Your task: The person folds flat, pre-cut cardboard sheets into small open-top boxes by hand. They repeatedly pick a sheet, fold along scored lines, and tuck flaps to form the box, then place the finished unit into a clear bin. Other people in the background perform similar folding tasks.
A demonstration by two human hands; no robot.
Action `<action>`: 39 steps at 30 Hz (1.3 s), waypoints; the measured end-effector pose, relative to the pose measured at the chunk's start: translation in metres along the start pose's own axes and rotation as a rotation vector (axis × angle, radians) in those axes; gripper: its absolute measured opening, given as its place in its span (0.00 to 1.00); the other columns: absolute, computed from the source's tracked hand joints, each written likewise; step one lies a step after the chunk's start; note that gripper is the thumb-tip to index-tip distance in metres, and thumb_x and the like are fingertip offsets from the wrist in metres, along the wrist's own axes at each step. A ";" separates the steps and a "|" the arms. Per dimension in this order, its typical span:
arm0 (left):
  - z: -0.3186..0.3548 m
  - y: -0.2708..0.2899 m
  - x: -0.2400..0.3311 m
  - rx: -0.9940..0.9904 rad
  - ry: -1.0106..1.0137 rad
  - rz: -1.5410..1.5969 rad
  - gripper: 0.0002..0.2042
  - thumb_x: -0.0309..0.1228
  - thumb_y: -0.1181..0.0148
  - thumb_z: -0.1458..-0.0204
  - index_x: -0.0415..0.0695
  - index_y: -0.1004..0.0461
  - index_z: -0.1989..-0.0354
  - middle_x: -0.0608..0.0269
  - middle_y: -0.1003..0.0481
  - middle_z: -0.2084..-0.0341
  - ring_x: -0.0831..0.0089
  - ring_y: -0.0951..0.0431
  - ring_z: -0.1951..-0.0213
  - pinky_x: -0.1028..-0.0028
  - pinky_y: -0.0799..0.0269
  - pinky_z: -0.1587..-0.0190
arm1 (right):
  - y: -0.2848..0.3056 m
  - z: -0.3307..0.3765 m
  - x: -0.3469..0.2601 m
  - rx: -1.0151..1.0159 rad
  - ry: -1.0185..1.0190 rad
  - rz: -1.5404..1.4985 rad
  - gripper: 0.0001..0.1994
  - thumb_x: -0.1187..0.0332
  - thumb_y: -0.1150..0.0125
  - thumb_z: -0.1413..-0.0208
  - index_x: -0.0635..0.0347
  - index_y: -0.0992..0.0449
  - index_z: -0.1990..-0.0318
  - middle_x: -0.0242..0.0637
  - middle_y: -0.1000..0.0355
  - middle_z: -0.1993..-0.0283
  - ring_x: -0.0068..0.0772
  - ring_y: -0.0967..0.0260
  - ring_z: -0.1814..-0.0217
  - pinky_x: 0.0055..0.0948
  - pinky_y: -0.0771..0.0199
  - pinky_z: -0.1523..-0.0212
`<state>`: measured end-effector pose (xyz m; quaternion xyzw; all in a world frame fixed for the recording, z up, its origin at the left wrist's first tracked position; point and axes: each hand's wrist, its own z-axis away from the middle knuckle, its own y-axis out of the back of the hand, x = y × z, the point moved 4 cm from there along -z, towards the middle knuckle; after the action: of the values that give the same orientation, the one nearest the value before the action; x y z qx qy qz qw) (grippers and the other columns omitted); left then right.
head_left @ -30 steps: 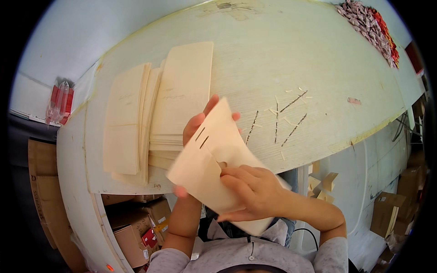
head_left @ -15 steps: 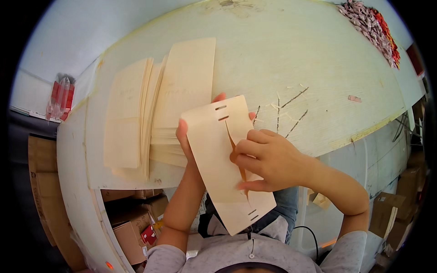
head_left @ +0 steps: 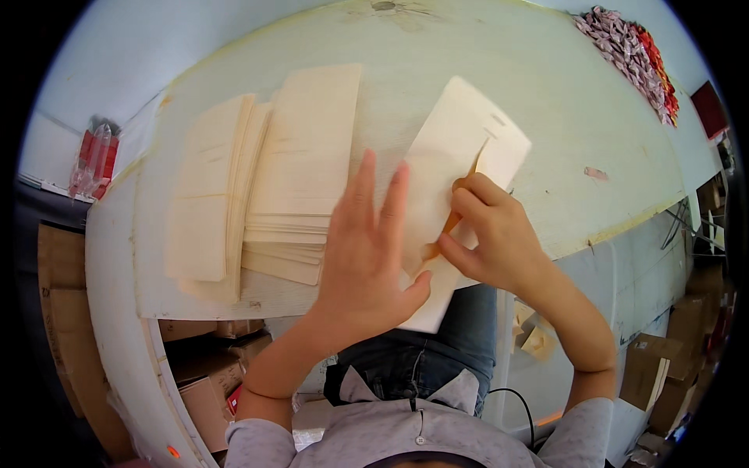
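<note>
A long cream card sleeve point(head_left: 441, 156) lies tilted at the table's front edge, its far end leaning right. Small slots pierce that end, and a lengthwise slit gapes to show a brown-orange inside. My right hand point(head_left: 499, 230) pinches the card at the slit's edge. Beside the sleeve's left side is my left hand point(head_left: 363, 253), open with fingers spread and pointing away from me; its thumb is by the sleeve, but whether it touches cannot be told. To the left are two stacks of similar cream cards, a nearer-left stack point(head_left: 203, 195) and a taller-reaching stack point(head_left: 316, 140).
A pile of mauve and red pieces point(head_left: 628, 58) lies at the far right of the pale table point(head_left: 562, 93). A red item in clear plastic point(head_left: 97, 160) stands at the left. Cardboard boxes point(head_left: 207, 405) fill the space under the table, and more boxes point(head_left: 663, 374) stand at right.
The sleeve has moved up and right and swung from leaning left to leaning right. My left hand has let go of its far end and opened. My right hand still pinches by the slit.
</note>
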<state>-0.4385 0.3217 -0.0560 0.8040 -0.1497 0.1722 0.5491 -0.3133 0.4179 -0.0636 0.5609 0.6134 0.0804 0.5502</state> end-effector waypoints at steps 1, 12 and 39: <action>-0.001 -0.008 0.004 -0.009 0.006 -0.049 0.43 0.29 0.39 0.61 0.37 0.55 0.35 0.35 0.52 0.38 0.45 0.42 0.42 0.57 0.43 0.43 | -0.003 0.000 -0.005 0.031 0.042 0.053 0.10 0.73 0.40 0.65 0.63 0.33 0.73 0.40 0.37 0.69 0.43 0.35 0.68 0.35 0.32 0.69; -0.007 -0.044 -0.018 -0.028 0.170 0.294 0.46 0.29 0.35 0.59 0.38 0.60 0.34 0.40 0.47 0.42 0.47 0.46 0.39 0.62 0.45 0.40 | -0.024 -0.001 -0.002 0.164 0.080 0.305 0.10 0.75 0.42 0.69 0.62 0.32 0.74 0.36 0.38 0.69 0.38 0.39 0.70 0.33 0.34 0.69; -0.009 -0.055 0.002 0.239 0.084 0.098 0.41 0.27 0.37 0.57 0.38 0.56 0.35 0.30 0.58 0.38 0.39 0.50 0.38 0.55 0.47 0.41 | -0.031 0.011 0.002 0.462 -0.368 0.101 0.32 0.81 0.49 0.59 0.68 0.46 0.40 0.73 0.50 0.43 0.73 0.48 0.43 0.52 0.39 0.47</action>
<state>-0.4146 0.3489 -0.0980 0.8475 -0.1441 0.2492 0.4460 -0.3233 0.4031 -0.0914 0.7061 0.4768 -0.1370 0.5053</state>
